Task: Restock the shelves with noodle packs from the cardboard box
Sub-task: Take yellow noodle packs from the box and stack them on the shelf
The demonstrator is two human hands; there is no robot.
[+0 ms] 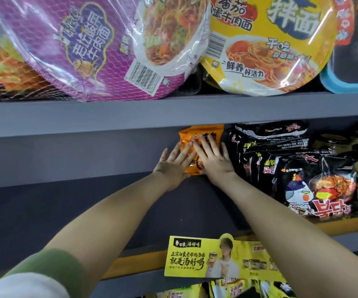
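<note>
So you've got both hands flat on the orange noodle pack, way at the back of the middle shelf. Your left hand presses its left side and your right hand covers the right side. Fingers are straight and spread on both, nothing curled around it. The pack stands just beside the stack of black noodle packs on the right. On the shelf above, a purple noodle bowl and a yellow noodle bowl tilt forward. A yellow promo sign sits on the front edge of your shelf.
</note>
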